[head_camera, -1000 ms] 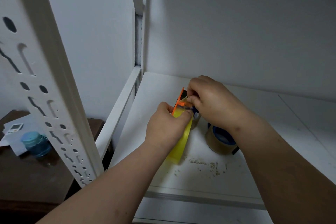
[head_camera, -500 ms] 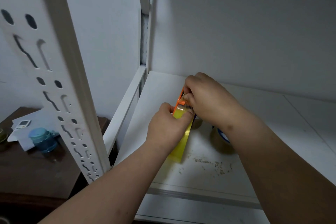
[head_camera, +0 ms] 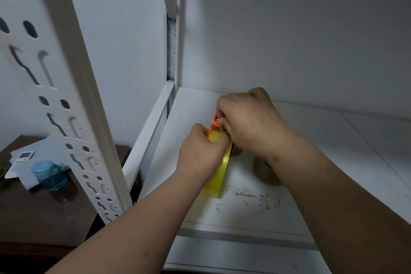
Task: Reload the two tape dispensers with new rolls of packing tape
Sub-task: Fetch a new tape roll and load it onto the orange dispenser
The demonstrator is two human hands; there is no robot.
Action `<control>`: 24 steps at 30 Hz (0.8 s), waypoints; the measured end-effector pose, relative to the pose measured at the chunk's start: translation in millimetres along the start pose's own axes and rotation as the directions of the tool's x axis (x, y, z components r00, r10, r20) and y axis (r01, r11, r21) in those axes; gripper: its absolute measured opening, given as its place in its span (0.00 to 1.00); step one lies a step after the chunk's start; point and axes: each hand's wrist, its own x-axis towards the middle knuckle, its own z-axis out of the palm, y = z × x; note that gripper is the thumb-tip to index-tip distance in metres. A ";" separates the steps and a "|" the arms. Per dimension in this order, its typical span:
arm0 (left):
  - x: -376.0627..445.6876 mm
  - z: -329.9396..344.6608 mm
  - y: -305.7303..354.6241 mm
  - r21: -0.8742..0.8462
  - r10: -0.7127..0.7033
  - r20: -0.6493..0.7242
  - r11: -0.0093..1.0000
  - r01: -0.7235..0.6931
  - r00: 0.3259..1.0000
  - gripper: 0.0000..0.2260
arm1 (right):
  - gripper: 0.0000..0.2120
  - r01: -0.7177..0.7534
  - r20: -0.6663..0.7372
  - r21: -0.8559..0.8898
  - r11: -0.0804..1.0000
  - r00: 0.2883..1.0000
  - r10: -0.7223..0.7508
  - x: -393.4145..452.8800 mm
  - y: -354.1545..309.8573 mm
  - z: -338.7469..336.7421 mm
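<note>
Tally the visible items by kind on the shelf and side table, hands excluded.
Tape dispensers: 1, yellow and orange, gripped by left hand and right hand
Tape rolls: 1, brown, partly hidden behind the right arm
Blue jars: 1
White remotes: 1
Total: 4

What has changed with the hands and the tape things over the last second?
Little. The right hand has slid further over the spare tape roll, hiding most of it. Both hands stay on the yellow and orange dispenser: the left hand still grips it, the right still works at its orange end. The shelf is unchanged.
</note>
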 end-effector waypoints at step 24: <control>-4.4 2.3 10.5 0.087 -0.037 0.013 0.996 0.036 0.999 0.23 | 0.03 -0.398 0.267 0.447 0.801 0.914 0.305 -20.9 25.6 -21.2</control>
